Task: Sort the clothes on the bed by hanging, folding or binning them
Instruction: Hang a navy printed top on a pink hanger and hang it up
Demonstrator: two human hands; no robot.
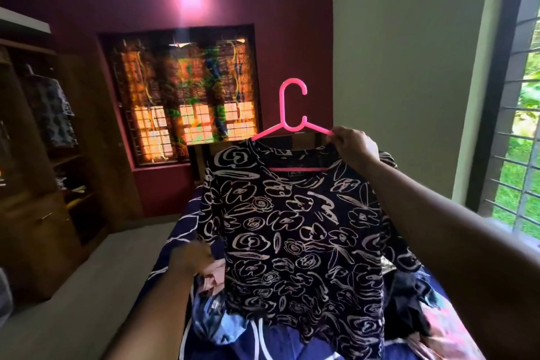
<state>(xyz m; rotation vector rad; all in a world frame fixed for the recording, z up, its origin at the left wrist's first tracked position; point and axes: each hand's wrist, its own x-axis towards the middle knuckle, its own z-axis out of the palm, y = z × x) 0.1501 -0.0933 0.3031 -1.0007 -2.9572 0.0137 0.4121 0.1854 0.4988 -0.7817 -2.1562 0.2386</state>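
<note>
Shirt point(292, 228) on pink hanger point(283, 108), mid-frame, above the bed point(178, 240). Right grip point(355, 146) pinching hanger's shoulder and collar. Left grip point(191, 257), lower left, blurred: cannot tell. Looks light, limp, slippy on plastic; best carried by the hook.

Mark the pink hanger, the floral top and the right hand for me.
pink hanger point(282, 105), head view, on the hook's straight stem.
floral top point(295, 237), head view, middle of its front.
right hand point(355, 146), head view, back of the hand pinching the hanger's arm.
</note>
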